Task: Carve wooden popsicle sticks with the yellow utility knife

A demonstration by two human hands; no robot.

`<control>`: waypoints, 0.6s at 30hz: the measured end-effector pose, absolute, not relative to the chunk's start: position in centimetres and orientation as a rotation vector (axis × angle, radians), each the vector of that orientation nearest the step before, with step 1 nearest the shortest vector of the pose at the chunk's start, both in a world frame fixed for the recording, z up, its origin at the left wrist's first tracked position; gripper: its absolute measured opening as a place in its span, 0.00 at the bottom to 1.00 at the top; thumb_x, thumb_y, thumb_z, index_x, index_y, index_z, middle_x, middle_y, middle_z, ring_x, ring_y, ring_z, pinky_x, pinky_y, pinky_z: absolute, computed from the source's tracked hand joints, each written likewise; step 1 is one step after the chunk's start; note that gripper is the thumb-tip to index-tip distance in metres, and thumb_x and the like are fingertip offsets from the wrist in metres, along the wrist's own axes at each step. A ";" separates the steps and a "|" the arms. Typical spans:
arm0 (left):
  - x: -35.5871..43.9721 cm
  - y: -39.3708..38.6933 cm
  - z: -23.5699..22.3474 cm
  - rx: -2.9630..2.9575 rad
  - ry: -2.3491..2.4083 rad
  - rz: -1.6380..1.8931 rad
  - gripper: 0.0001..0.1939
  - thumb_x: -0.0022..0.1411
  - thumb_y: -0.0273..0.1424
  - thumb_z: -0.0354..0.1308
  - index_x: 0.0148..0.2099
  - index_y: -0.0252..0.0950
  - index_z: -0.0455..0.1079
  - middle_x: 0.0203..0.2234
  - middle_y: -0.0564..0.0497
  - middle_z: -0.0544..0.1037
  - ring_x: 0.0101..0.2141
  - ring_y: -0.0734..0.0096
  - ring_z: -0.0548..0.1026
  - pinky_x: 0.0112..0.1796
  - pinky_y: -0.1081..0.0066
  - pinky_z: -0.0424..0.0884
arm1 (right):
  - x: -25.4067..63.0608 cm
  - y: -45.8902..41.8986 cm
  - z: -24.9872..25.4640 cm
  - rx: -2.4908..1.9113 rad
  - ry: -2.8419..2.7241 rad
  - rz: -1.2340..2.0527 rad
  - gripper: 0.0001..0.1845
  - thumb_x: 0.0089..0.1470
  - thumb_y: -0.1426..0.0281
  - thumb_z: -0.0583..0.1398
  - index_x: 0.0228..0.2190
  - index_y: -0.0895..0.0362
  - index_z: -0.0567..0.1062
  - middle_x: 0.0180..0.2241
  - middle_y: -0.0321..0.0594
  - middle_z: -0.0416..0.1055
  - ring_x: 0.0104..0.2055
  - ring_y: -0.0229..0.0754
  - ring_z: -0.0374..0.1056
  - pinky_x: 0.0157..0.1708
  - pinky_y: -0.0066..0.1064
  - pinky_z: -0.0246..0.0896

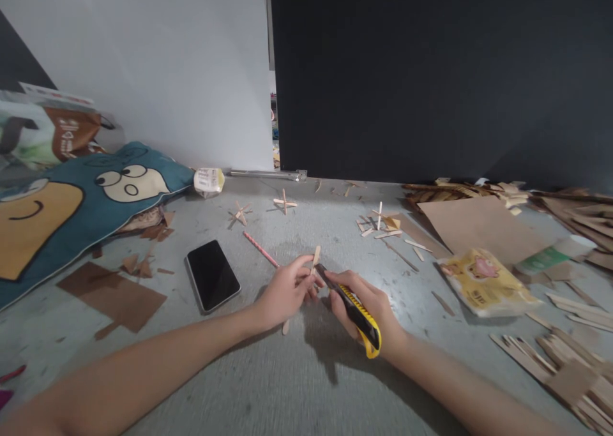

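Note:
My left hand (pixel 286 292) is closed on a wooden craft stick (pixel 316 255), whose rounded end points up past the fingers. Wrapped round a yellow and black utility knife (pixel 358 315) is my right hand (pixel 371 295). The tip of the knife meets the stick at my left fingertips; whether the blade has cut into it is too small to tell. Below my left wrist another stick end (pixel 286 327) shows on the table. A pink twisted stick (pixel 260 249) lies just beyond my left hand, and a black-screened phone (pixel 212 275) lies to its left.
Small crossed-stick pieces (pixel 285 203) stand farther back. On the right lie a yellow tissue pack (pixel 486 283), a green and white tube (pixel 555 255), brown cardboard (pixel 479 225) and bundled craft sticks (pixel 560 372). At left are a blue cartoon cushion (pixel 158 168) and a cardboard piece (pixel 110 295).

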State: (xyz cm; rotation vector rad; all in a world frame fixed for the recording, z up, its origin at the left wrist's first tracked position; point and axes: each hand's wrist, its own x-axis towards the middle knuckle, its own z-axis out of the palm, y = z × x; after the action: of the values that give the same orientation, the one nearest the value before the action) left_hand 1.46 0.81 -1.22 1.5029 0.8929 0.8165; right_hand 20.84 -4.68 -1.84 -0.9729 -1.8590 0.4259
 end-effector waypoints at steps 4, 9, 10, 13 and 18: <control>1.4 0.8 -1.1 1.505 0.878 0.797 0.17 0.69 0.40 0.59 0.55 0.38 0.68 0.32 0.50 0.81 0.25 0.70 0.77 0.28 0.71 0.73 | 20.5 -4.8 -1.2 -1.030 -1.753 0.460 0.10 0.68 0.68 0.57 0.48 0.53 0.75 0.33 0.40 0.79 0.29 0.41 0.78 0.29 0.30 0.73; 1.6 0.9 -1.3 1.492 0.863 0.787 0.16 0.69 0.40 0.58 0.54 0.38 0.67 0.25 0.56 0.75 0.19 0.73 0.73 0.21 0.74 0.67 | 20.7 -4.5 -1.3 -1.042 -1.587 0.722 0.13 0.69 0.61 0.59 0.47 0.55 0.77 0.26 0.38 0.79 0.26 0.41 0.78 0.26 0.28 0.72; 1.6 0.9 -1.4 1.484 0.861 0.779 0.16 0.69 0.40 0.58 0.54 0.38 0.67 0.23 0.57 0.74 0.18 0.74 0.72 0.20 0.75 0.67 | 20.7 -4.5 -1.4 -1.034 -1.560 0.766 0.14 0.69 0.60 0.59 0.47 0.55 0.77 0.26 0.38 0.79 0.26 0.41 0.78 0.26 0.28 0.72; 1.6 0.9 -1.4 1.473 0.870 0.766 0.15 0.68 0.40 0.58 0.53 0.39 0.67 0.22 0.59 0.72 0.16 0.75 0.71 0.19 0.76 0.65 | 20.7 -4.4 -1.4 -1.006 -1.494 0.860 0.15 0.69 0.58 0.59 0.46 0.55 0.78 0.26 0.38 0.79 0.27 0.41 0.77 0.28 0.30 0.73; 1.5 1.0 -1.3 1.483 0.909 0.750 0.13 0.68 0.37 0.57 0.52 0.38 0.66 0.22 0.59 0.71 0.16 0.76 0.69 0.18 0.77 0.62 | 20.5 -4.4 -1.3 -0.954 -1.406 0.966 0.15 0.67 0.56 0.60 0.45 0.54 0.78 0.26 0.38 0.79 0.28 0.42 0.77 0.29 0.31 0.73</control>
State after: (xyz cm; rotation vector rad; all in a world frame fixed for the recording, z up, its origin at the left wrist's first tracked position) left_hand 1.48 0.95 -1.26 1.4832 0.9086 0.7501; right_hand 20.54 -4.42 -1.28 -0.9536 -1.4056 0.9663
